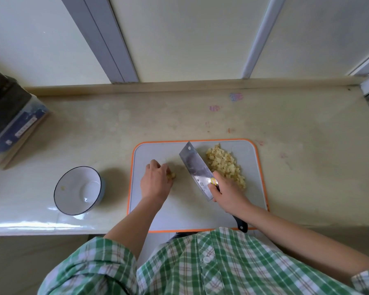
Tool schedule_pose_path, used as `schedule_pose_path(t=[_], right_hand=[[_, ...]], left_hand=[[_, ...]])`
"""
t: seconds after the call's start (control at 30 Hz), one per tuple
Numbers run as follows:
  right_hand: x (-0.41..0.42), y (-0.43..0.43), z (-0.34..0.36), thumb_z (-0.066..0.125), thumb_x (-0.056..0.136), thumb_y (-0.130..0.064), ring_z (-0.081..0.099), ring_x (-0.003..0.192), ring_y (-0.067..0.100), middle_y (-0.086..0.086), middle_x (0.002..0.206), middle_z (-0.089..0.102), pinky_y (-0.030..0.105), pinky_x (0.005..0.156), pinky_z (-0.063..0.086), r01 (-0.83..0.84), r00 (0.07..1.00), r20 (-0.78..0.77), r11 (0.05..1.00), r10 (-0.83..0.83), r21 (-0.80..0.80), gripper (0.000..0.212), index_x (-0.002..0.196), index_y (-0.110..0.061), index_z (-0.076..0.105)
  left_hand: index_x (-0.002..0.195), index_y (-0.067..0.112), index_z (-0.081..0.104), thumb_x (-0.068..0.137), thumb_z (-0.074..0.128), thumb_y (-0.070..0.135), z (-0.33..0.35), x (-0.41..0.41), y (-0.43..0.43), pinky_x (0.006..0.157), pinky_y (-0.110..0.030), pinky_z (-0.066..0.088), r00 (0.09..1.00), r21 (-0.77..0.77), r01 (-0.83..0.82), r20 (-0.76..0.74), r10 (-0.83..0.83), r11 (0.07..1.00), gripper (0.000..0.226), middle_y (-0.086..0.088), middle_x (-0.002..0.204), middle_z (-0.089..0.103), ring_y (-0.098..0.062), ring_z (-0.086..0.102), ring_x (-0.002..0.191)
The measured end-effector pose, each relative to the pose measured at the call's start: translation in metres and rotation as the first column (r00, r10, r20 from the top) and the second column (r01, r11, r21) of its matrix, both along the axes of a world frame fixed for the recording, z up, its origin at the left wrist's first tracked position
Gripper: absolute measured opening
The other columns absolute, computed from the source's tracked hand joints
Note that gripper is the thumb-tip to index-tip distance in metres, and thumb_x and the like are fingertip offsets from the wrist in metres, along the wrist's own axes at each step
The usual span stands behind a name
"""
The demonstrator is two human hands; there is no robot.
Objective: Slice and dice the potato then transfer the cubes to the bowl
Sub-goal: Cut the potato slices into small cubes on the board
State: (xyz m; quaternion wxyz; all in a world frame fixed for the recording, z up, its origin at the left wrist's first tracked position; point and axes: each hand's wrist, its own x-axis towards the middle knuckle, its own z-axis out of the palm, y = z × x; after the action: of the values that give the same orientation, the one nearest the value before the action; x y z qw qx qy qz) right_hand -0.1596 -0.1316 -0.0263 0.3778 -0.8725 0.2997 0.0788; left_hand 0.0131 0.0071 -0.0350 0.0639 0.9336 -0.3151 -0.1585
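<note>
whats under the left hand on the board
A few potato bits show by the fingers of the left hand, on the board. How many more lie beneath the palm is hidden.

Shiny bare metal on the cleaver blade [196, 171], with a black plastic handle [241, 224]. The cutting board [158, 150] looks like smooth matt grey plastic, rimmed in orange. Glossy glazed bowl [78, 190], catching the light. The tabletop [115, 124] is smooth, pale, lightly stained, glossy along its front edge. Checked cloth shirt [200, 262].
</note>
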Motion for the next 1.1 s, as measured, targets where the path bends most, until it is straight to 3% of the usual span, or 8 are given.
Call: schedule_pose_path(t=[0.17,0.37,0.63,0.77,0.9,1.0,1.1], right_hand=[[-0.001,-0.002,0.004,0.040,0.097,-0.024,0.063,0.064,0.028,0.013,0.064,0.056,0.033,0.046,0.035,0.006,1.000,-0.006,1.000,-0.006,0.004,0.024,0.076,-0.027,0.028],[-0.001,-0.002,0.006,0.039,0.096,-0.025,0.062,0.064,0.029,0.013,0.064,0.055,0.035,0.045,0.037,0.027,1.000,-0.014,1.000,-0.027,0.000,0.017,0.081,-0.019,0.033],[-0.008,-0.003,0.011,0.039,0.097,-0.024,0.063,0.067,0.028,0.012,0.064,0.054,0.041,0.048,0.043,0.072,0.997,-0.011,0.997,-0.072,-0.002,0.010,0.091,-0.015,0.039],[-0.009,-0.001,0.015,0.040,0.097,-0.023,0.061,0.062,0.028,0.012,0.064,0.056,0.045,0.053,0.044,0.048,0.999,0.006,0.997,-0.048,-0.055,0.010,0.090,-0.016,0.038],[-0.004,0.009,0.018,0.042,0.096,-0.021,0.052,0.056,0.033,0.012,0.062,0.052,0.041,0.050,0.035,-0.028,0.999,0.012,0.986,0.031,-0.167,0.016,0.085,-0.018,0.031],[0.002,0.017,0.022,0.042,0.097,-0.020,0.054,0.063,0.036,0.016,0.069,0.057,0.039,0.052,0.034,-0.085,0.996,-0.009,0.973,0.085,-0.216,0.008,0.093,-0.013,0.039],[0.007,0.021,0.024,0.042,0.097,-0.021,0.057,0.067,0.037,0.015,0.072,0.059,0.035,0.051,0.030,-0.129,0.992,-0.036,0.958,0.124,-0.258,0.014,0.102,-0.008,0.044]], left_hand=[[0.102,0.017,0.059,0.084,0.061,0.030,-0.003,0.005,-0.002,0.064,-0.030,0.037,0.998,0.032,0.044,0.039,-0.045,0.999,0.022,-0.004,0.107,0.049,-0.024,0.043,0.103],[0.099,0.017,0.063,0.088,0.057,0.035,-0.005,0.006,-0.002,0.076,-0.033,0.042,0.999,-0.021,0.022,0.032,-0.021,1.000,0.022,-0.004,0.104,0.054,-0.025,0.046,0.102],[0.091,0.018,0.072,0.085,0.061,0.022,-0.006,0.000,-0.021,0.081,-0.032,0.041,0.993,-0.083,0.118,-0.023,-0.120,0.990,0.013,-0.003,0.093,0.063,-0.026,0.048,0.098],[0.091,0.016,0.072,0.086,0.061,0.023,-0.005,-0.012,-0.031,0.075,-0.031,0.040,0.987,-0.165,0.055,-0.140,-0.078,0.985,0.013,-0.002,0.088,0.070,-0.026,0.051,0.096],[0.091,0.015,0.064,0.084,0.066,0.030,-0.006,-0.017,-0.022,0.068,-0.033,0.036,1.000,-0.176,-0.006,-0.004,0.006,0.984,0.017,-0.004,0.089,0.066,-0.029,0.052,0.091],[0.079,0.011,0.065,0.077,0.071,0.020,-0.002,-0.018,-0.014,0.062,-0.031,0.029,0.999,-0.233,-0.036,0.023,0.042,0.972,0.010,-0.009,0.079,0.063,-0.033,0.052,0.081],[0.064,0.011,0.067,0.066,0.075,0.009,-0.003,-0.020,-0.009,0.054,-0.030,0.028,0.999,-0.224,0.020,0.048,-0.010,0.974,0.009,-0.008,0.064,0.058,-0.032,0.052,0.067]])
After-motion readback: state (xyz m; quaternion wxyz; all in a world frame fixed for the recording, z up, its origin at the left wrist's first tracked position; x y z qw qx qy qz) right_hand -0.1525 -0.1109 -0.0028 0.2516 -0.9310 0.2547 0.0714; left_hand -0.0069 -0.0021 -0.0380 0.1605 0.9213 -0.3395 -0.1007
